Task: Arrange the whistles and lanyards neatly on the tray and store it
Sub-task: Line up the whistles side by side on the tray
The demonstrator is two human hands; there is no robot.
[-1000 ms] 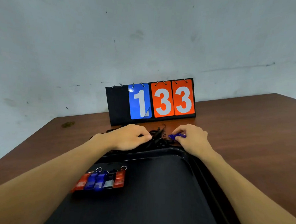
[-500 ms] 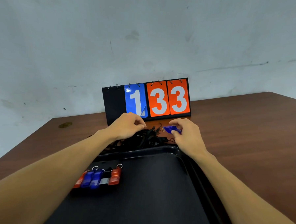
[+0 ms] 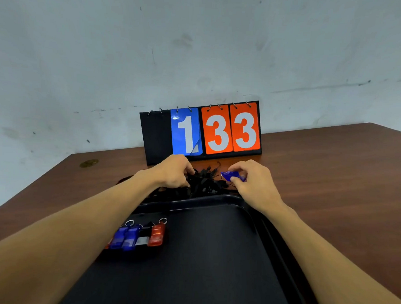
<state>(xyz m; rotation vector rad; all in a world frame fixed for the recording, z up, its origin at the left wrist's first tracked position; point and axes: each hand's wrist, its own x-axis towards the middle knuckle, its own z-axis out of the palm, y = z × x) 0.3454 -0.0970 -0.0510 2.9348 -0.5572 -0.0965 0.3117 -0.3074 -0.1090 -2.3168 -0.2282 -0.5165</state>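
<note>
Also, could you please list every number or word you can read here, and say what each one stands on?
"1": white, on the blue flip card of the scoreboard.
"3": white, on the left orange card.
"3": white, on the right orange card.
The row of whistles on the tray: no print that can be made out.

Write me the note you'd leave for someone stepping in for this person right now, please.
Left hand: fingers curled into the tangled lanyards on the table, just beyond the tray.
Right hand: pinches a blue whistle beside that tangle.
Done: row of whistles lined up on the tray.
Left: place the blue whistle, sort lanyards onto the tray, store it.
</note>
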